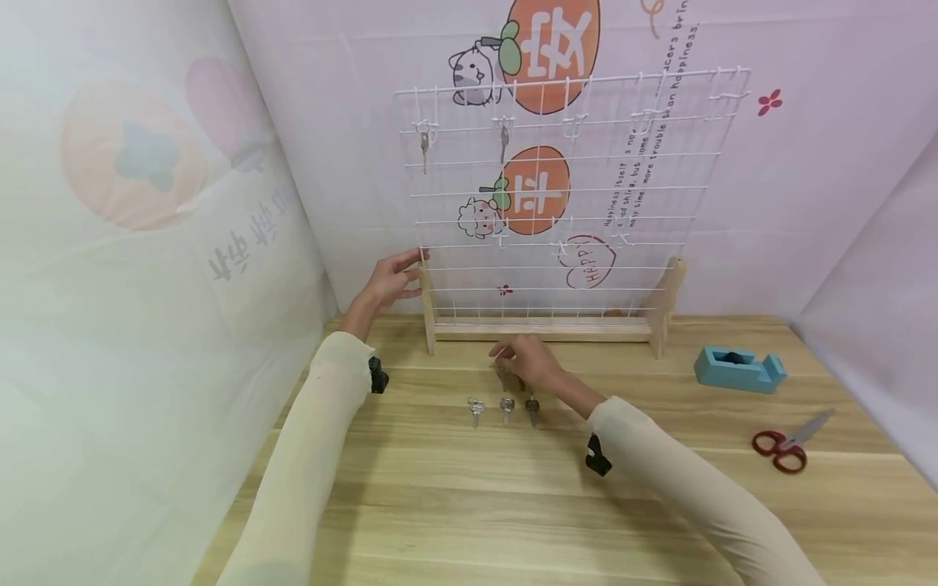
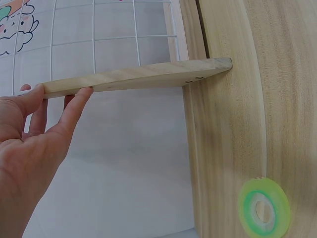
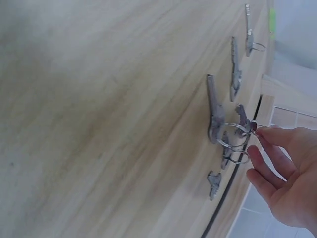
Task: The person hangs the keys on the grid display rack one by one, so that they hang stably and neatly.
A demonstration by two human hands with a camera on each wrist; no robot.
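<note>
the left wooden post of the wire rack was gripped near its top by the left hand, maybe so the rack would not tip. a key was pinched at one end by the right hand, in front of the rack, so its other end was likely left free. more keys were laid near it on the tabletop, with gaps, maybe for easy picking. two keys were hung on the rack, far and to the left.

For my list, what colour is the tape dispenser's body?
The tape dispenser's body is turquoise-blue, best seen in the head view.
</note>
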